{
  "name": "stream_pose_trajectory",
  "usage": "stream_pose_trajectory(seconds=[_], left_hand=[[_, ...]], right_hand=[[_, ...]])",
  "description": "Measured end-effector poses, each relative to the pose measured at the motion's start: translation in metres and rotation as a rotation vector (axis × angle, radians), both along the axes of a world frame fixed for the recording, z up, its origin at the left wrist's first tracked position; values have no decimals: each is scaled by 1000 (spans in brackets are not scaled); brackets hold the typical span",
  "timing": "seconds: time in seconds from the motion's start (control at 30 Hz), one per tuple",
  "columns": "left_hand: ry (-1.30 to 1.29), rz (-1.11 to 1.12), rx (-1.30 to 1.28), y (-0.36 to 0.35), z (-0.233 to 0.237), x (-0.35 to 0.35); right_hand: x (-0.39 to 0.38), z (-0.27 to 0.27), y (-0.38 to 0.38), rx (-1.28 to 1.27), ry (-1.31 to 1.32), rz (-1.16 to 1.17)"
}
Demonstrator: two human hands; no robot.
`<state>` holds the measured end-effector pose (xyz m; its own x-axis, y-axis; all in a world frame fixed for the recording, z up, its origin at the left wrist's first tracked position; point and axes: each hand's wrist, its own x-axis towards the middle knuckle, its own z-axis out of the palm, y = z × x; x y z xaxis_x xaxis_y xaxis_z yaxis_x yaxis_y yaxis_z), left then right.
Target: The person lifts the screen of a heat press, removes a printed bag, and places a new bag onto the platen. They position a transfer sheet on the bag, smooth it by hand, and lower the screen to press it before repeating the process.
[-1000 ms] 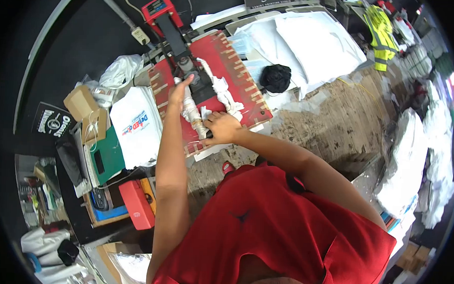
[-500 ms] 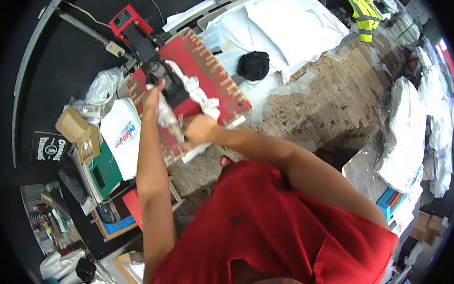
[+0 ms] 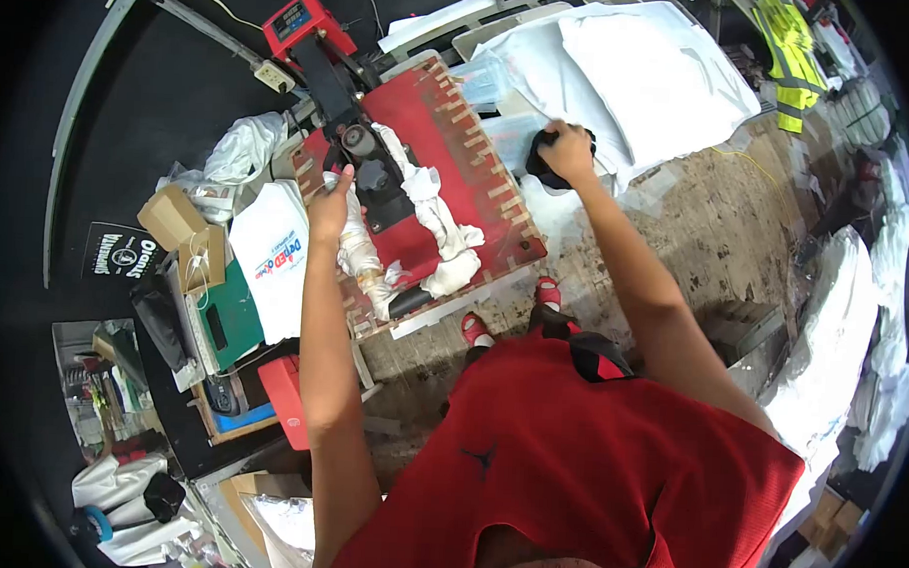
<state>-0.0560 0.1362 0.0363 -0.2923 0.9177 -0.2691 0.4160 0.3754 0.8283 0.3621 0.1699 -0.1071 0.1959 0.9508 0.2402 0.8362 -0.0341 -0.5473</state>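
Note:
A red heat press (image 3: 420,113) stands ahead, its handle (image 3: 445,274) wrapped in white cloth with a bare dark grip at the front. My left hand (image 3: 329,208) is closed on the left arm of this handle; some of its fingers are hidden. To the right of the press, my right hand (image 3: 573,151) grips a bunched black cloth (image 3: 546,175) from above. That cloth lies beside white sheets (image 3: 662,81) and pale bluish film.
A red control box (image 3: 308,29) is mounted behind the press. On the left are a printed white bag (image 3: 273,258), an open cardboard box (image 3: 201,245) and a green item (image 3: 235,321). White wrapped bundles (image 3: 834,317) line the right, with a yellow vest (image 3: 788,60) behind.
My right hand has gone from the front of the press handle to the black cloth and closed on it. My left hand stays at the handle. The view has shifted.

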Motion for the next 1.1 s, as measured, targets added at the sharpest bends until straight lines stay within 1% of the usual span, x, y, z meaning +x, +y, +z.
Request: stream_pose_trajectory(seconds=[0.03, 0.07, 0.1, 0.13, 0.17, 0.2, 0.23, 0.27, 0.3, 0.33, 0.37, 0.4, 0.43, 0.47, 0.5, 0.53, 0.57, 0.6, 0.63, 0.67, 0.7, 0.73, 0.8, 0.83, 0.87, 0.93, 0.97, 1.0, 1.03, 1.07, 1.1], left_hand=[[7, 11, -17, 8, -10, -7], [267, -4, 290, 24, -52, -32], [398, -14, 444, 23, -55, -38], [544, -8, 593, 16, -41, -31], [264, 125, 508, -2, -25, -29], [-17, 250, 425, -23, 5, -23], [-135, 268, 557, -41, 24, -27], [-260, 273, 679, -62, 40, -33], [-310, 316, 632, -88, 58, -49], [-357, 286, 594, -123, 91, -40], [-423, 129, 608, -160, 105, -53], [-445, -15, 659, -197, 124, -48], [-500, 20, 710, -229, 132, -43], [-658, -107, 715, -253, 136, -43], [-757, -362, 649, -264, 140, -41], [-875, -468, 489, -276, 136, -32], [-827, -574, 454, -287, 115, -32], [-848, -568, 320, -289, 106, -2], [-774, -671, 34, -279, 104, 18], [-685, -672, -137, -279, 82, 32], [-626, -842, -222, -256, 61, 57], [-574, -929, -150, -242, 27, 79], [-603, -980, -173, -226, -24, 109], [-670, -928, -258, -224, -51, 121], [-736, -870, -338, -224, -70, 132], [-732, -852, -272, -221, -79, 148], [-723, -852, -215, -221, -82, 148], [-722, -842, -213, -223, -84, 143], [-665, -735, -180, -226, -88, 138], [-609, -629, -149, -229, -93, 133], [-685, -582, -59, -234, -106, 129]], right_hand=[[0, 4, -10, -341, -27, -75], [3, -27, -8, -433, -125, -47], [-2, -46, -11, -475, -168, -62], [-10, -54, -15, -511, -213, -70], [-15, -59, -17, -510, -237, -84], [-18, -63, -14, -507, -257, -101], [-11, -91, -9, -411, -233, -105], [-9, -83, -16, -359, -245, -116], [1, -101, -14, -302, -229, -99], [17, -122, -11, -249, -218, -87], [31, -125, -10, -211, -198, -50], [37, -100, -20, -187, -210, -21], [52, -95, -22, -203, 25, -11], [68, -92, -27, -217, 257, -6], [74, -62, -45, -321, 598, -190], [94, -66, -57, -375, 959, -240], [101, -53, -77, -341, 1303, -226], [105, -32, -102, -295, 1645, -206], [107, -22, -123, -305, 1631, -221], [108, -13, -142, -378, 1687, -246], [108, -5, -161, -453, 1742, -270], [102, 7, -177, -467, 1729, -283], [74, 25, -200, -771, 1688, -193], [60, 20, -213, -836, 1610, -150], [46, 14, -225, -902, 1527, -101], [-3, 47, -245, -1018, 1501, -18], [-23, 45, -254, -943, 1392, 10], [-36, 35, -260, -865, 1284, 39], [-44, 24, -263, -862, 1302, 158], [-50, 13, -267, -868, 1300, 163], [-62, 10, -269, -732, 1133, 281]])
